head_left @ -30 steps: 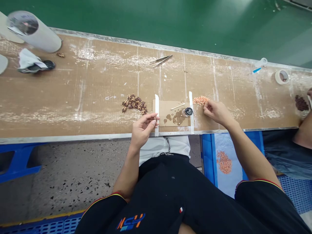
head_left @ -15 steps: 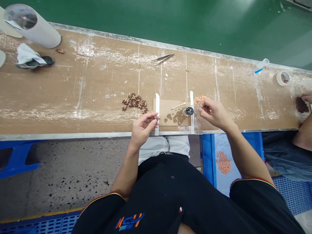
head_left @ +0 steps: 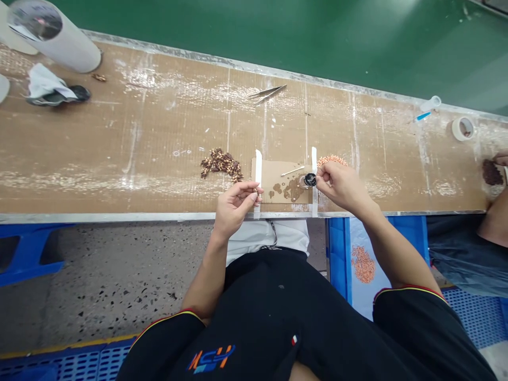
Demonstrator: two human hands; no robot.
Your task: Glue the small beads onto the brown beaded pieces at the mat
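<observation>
My left hand (head_left: 237,207) is pinched on a tiny piece at the left strip of white tape (head_left: 258,172); too little of it shows to name. My right hand (head_left: 343,185) is closed in a pinch at the edge of a small round pot with a black top (head_left: 310,180); whatever its fingertips hold is too small to make out. The pot sits on a stained cardboard piece (head_left: 270,169), with a cotton swab (head_left: 292,171) lying behind it. A heap of brown and gold small parts (head_left: 220,163) lies beyond my left hand. Orange-copper bits (head_left: 332,159) are piled behind my right hand.
Tweezers (head_left: 268,93) lie farther back on the cardboard-covered bench. A tape roll (head_left: 462,128) and a blue-tipped tool (head_left: 423,116) are at right, a large white roll (head_left: 55,37) at far left. Another person's hand (head_left: 502,159) shows at the right edge.
My right hand has moved left, from beside the orange-copper pile to the black-topped pot. My left hand keeps its pinch in nearly the same place.
</observation>
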